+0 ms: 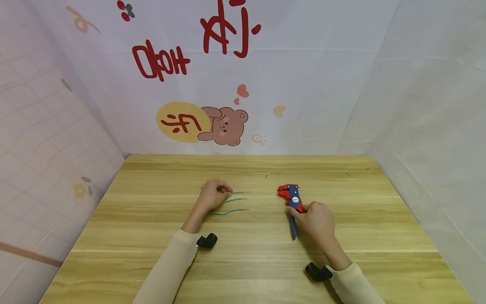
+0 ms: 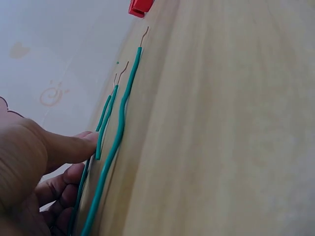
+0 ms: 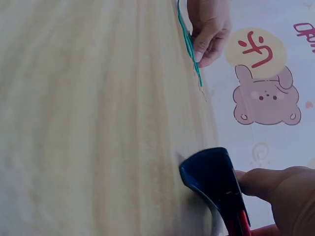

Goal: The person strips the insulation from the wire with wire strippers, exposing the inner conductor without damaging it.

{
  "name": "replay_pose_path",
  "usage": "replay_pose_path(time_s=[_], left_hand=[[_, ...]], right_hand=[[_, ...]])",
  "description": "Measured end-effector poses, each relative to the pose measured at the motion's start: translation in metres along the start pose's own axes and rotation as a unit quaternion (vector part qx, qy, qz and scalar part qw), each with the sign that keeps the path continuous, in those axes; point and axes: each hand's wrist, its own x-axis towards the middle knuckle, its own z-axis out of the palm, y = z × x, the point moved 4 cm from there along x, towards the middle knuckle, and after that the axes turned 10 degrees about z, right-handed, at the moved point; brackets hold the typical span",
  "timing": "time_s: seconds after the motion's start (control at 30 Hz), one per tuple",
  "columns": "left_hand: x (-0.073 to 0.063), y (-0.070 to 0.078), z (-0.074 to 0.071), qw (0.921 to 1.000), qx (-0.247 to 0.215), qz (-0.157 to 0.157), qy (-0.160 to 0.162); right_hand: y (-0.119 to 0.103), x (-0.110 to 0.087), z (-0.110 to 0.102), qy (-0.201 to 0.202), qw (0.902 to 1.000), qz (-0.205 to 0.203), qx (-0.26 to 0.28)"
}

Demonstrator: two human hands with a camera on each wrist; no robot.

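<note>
Three green wires with bare copper ends lie side by side on the wooden table. My left hand point(image 1: 214, 195) is over their left parts, its thumb and forefinger pinching the farthest green wire point(image 1: 238, 193). The middle green wire point(image 1: 236, 199) runs partly behind that hand, and the nearest green wire point(image 2: 121, 118) curves along the table beside the fingers. On the right, my right hand point(image 1: 317, 217) grips a red and blue wire stripper point(image 1: 294, 195) by its handles. The stripper's head points away from me; its blue handle point(image 3: 211, 172) shows in the right wrist view.
Small green insulation scraps point(image 1: 348, 174) lie toward the back of the table point(image 1: 250, 261). A printed white cloth point(image 1: 303, 84) rises behind the table and along both sides. Black wrist pieces point(image 1: 206, 241) sit at both sleeve cuffs.
</note>
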Motion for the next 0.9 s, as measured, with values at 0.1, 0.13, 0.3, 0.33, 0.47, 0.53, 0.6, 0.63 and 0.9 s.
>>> replay_pose_path(time_s=[0.1, 0.13, 0.3, 0.33, 0.47, 0.53, 0.6, 0.63, 0.9], left_hand=[[-0.003, -0.001, -0.003, 1.0000, 0.002, 0.005, -0.001], [-0.003, -0.001, -0.004, 1.0000, 0.001, 0.006, 0.000], [-0.007, -0.006, -0.011, 1.0000, -0.001, 0.005, 0.008], [-0.007, -0.007, -0.011, 1.0000, -0.001, 0.005, 0.005], [-0.009, -0.009, -0.007, 0.9999, 0.013, 0.004, -0.009], [-0.009, -0.009, -0.005, 0.9997, 0.020, -0.002, -0.015], [-0.010, -0.008, -0.004, 0.9994, 0.027, -0.004, -0.020], [-0.011, -0.008, -0.004, 0.9992, 0.031, -0.004, -0.023], [-0.021, -0.008, -0.010, 0.9973, 0.064, 0.024, -0.027]], right_hand=[[-0.002, -0.001, 0.000, 0.011, 0.9999, 0.000, -0.005], [-0.003, -0.001, 0.001, 0.011, 0.9999, 0.001, -0.008], [-0.005, 0.001, 0.004, -0.008, 0.9999, 0.009, -0.007], [-0.005, 0.001, 0.004, -0.013, 0.9999, 0.011, -0.003], [0.001, 0.002, 0.006, -0.040, 0.9989, 0.020, 0.015], [0.008, 0.005, 0.007, -0.058, 0.9974, 0.033, 0.027], [0.017, 0.009, 0.007, -0.072, 0.9955, 0.045, 0.041], [0.021, 0.010, 0.007, -0.078, 0.9949, 0.048, 0.044], [0.037, 0.019, 0.003, -0.108, 0.9914, -0.031, 0.067]])
